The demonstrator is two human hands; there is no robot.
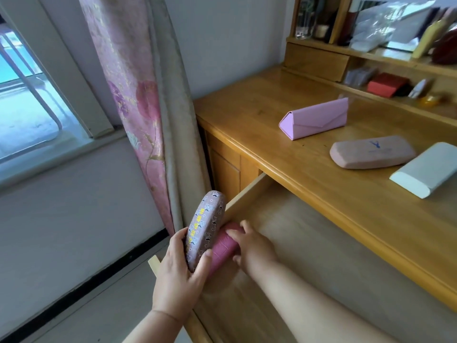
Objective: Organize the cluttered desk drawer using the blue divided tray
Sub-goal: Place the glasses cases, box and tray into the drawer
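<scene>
Brown patterned glasses case point(206, 227), yellow lettering

The right hand point(254, 248) covers much of the dark pink case point(223, 251), whose lower end is hidden behind the left hand point(178, 273). The white box point(425, 169) and the shelf point(395, 53) run off the right edge; the shelf's items are blurred.

A desk point(284, 144) of honey-coloured wood is shown with a smooth, glossy varnish, while the open drawer point(296, 243) is lined with paler, matt wood. On the desk, a triangular pink case point(316, 120) looks like smooth matt card or faux leather, and a rounded pink case point(373, 154) has a fine-grained matt skin. A patterned brown case point(205, 226) appears slightly shiny, a rose case point(223, 246) is embossed with a scale-like texture, and the curtain point(138, 95) is floral cloth with a faint sheen.
</scene>
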